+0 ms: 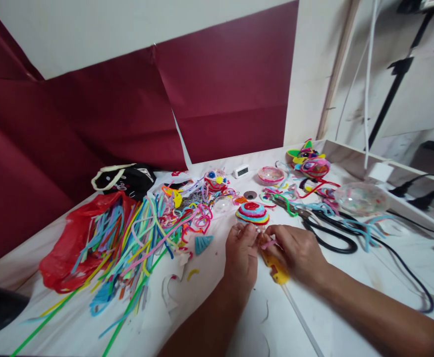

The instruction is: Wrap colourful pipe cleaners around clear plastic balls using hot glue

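Note:
My left hand (242, 254) and my right hand (298, 252) meet over the white table (217, 302), fingers pinched together on a small pink pipe-cleaner piece (266, 243). Under my right hand lies a yellow glue gun (277, 270) with a clear glue stick (301, 320) trailing toward me. Just beyond my fingertips sits a striped coiled pipe-cleaner disc (252, 213) in red, blue and yellow.
A heap of coloured pipe cleaners (138, 238) spills from a red plastic bag (63, 253) on the left. Black scissors (328, 238), a black cable (410, 277), a clear dome (361, 198), pipe-cleaner figures (309, 161), a small white clock (241, 171) and a black pouch (124, 179) lie around.

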Demonstrator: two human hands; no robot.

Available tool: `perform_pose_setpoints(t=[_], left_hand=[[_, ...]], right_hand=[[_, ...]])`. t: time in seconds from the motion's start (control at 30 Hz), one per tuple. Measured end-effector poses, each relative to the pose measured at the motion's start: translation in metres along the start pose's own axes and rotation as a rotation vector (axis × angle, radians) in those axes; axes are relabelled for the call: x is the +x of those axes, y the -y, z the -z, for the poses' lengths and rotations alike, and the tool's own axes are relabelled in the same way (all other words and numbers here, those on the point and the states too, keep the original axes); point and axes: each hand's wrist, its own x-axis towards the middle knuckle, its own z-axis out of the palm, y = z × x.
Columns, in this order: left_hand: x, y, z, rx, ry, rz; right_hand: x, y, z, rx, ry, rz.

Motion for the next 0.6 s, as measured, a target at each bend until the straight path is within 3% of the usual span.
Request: perform_pose_setpoints(t=[0.4, 0.6], left_hand=[[0.0016, -0.0018, -0.0007, -0.069, -0.017, 0.012], [0.0007, -0.0018, -0.0018, -0.054, 0.026, 0.008]], right_hand=[[-0.0052, -0.0047, -0.0040, 0.049, -0.070, -0.177], [-0.0021, -0.0013, 0.0001, 0.116, -0.098, -0.110]])
